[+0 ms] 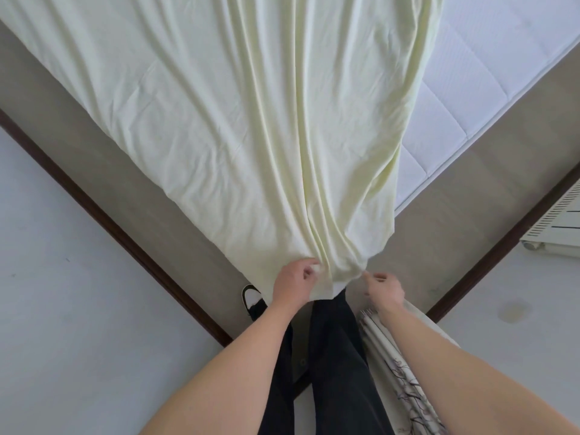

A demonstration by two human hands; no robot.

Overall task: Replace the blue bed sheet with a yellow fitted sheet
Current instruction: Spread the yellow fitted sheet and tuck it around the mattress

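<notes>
Yellow fitted sheet [238, 114]: pale yellow, spread over most of the mattress [470, 89], its near corner drawn off the bed's corner toward the person and bunched into long folds that converge at the hands. Right-hand strip of the mattress is uncovered, white and quilted. No blue sheet in view.

Handling, as a judgement: thin, light, very soft cloth, no stiffness at all. It drapes and gathers wherever pulled; creases fan from the grip point. Not fragile, not slippery against the quilted surface, so it will likely drag rather than slide. The hem looks gathered at the corner, which suggests elastic; it will spring back if let go. Best hold is at the hem itself, either side of the corner pocket, so the pocket can be opened and hooked under the mattress corner.

Left hand [293, 282]: fingers curled, pinching the bunched hem at the left of the gathered corner.

Right hand [384, 288]: fingers curled, fingertips at the hem's right edge. It appears to pinch a small bit of cloth, but the contact is small and hard to confirm.

Outward: person stands at the bed's corner, dark trousers [332, 365] and one shoe [251, 298] visible. Floor [131, 196] grey-beige, dark skirting [94, 208] along the wall. Patterned curtain [405, 372] hangs just beside the right forearm. Radiator [558, 221] on the right wall.
</notes>
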